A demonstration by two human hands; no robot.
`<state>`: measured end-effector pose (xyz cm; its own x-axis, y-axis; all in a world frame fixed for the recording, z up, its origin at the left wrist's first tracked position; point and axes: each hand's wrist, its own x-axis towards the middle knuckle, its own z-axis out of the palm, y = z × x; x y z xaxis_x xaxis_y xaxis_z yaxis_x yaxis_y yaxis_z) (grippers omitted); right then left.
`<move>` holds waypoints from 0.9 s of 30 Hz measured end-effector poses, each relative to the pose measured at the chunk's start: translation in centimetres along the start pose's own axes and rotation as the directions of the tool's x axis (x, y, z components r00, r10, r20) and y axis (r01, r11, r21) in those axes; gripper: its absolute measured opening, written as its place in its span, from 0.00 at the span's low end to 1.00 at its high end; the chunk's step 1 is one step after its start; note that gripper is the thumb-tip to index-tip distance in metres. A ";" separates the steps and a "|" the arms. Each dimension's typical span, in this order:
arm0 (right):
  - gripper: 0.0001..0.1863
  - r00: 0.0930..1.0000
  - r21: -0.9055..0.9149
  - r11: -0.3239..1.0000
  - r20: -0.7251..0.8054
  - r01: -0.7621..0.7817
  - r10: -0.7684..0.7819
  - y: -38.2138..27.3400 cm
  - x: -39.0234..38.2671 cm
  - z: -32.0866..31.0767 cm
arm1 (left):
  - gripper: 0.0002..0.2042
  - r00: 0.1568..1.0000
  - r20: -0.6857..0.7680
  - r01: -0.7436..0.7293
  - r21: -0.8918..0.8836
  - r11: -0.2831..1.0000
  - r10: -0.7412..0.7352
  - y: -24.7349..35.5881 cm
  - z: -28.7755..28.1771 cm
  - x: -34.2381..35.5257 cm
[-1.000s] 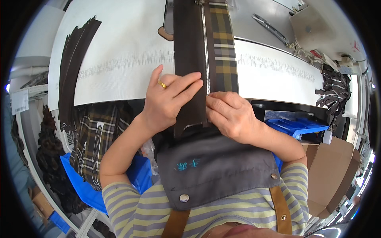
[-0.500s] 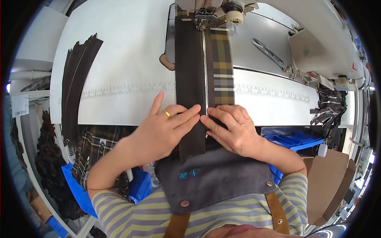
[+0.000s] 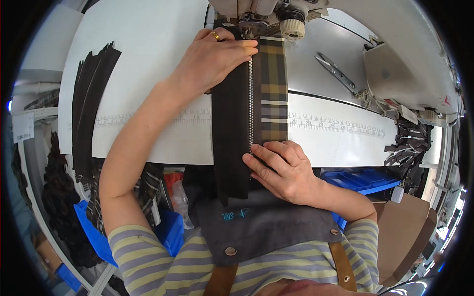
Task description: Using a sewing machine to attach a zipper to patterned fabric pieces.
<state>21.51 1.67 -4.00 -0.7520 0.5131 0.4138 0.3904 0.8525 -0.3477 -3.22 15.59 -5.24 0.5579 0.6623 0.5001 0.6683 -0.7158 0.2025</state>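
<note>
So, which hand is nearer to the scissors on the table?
Left. The left hand lies beside the sewing machine head, level with the scissors. The right hand rests lower, at the table's near edge, farther away.

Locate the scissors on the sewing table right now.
In the head view, the scissors lie on the grey machine bed at upper right, right of the plaid strip, apart from both hands.
</note>
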 end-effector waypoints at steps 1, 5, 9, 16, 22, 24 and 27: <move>0.24 1.000 -0.006 1.000 0.005 0.010 -0.010 0.0 0.0 0.0 | 0.10 1.000 0.021 0.014 0.007 1.000 -0.014 0.1 0.0 0.0; 0.23 1.000 -0.010 1.000 0.012 0.003 -0.003 -0.1 -0.1 0.0 | 0.12 1.000 -0.004 -0.025 0.037 0.999 0.026 0.5 0.2 -0.2; 0.23 1.000 -0.023 1.000 0.016 -0.002 0.002 -0.1 -0.2 0.0 | 0.12 0.995 -0.084 -0.039 0.162 0.986 0.054 1.4 0.8 -0.5; 0.24 0.998 -0.034 0.999 0.066 0.008 -0.006 0.1 -0.2 -0.7 | 0.16 0.986 -0.124 0.105 -0.021 0.994 -0.107 2.8 0.3 -1.4; 0.24 0.995 -0.023 1.000 0.095 -0.008 0.010 0.1 0.1 -0.9 | 0.21 0.984 -0.009 0.179 0.163 0.970 -0.180 2.9 -0.8 -2.4; 0.24 0.996 -0.023 1.000 0.090 -0.004 0.006 0.3 0.3 -0.9 | 0.22 0.984 0.038 0.165 0.140 0.976 -0.172 2.5 -0.8 -2.3; 0.25 0.997 -0.003 1.000 0.076 -0.025 0.026 0.5 0.6 -0.9 | 0.20 0.991 -0.022 0.131 0.170 0.977 -0.129 1.8 -0.8 -1.8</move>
<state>21.71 2.51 -3.21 -0.7801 0.5256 0.3394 0.4109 0.8394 -0.3557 -3.44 12.95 -5.09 0.4558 0.7443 0.4881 0.8096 -0.5745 0.1200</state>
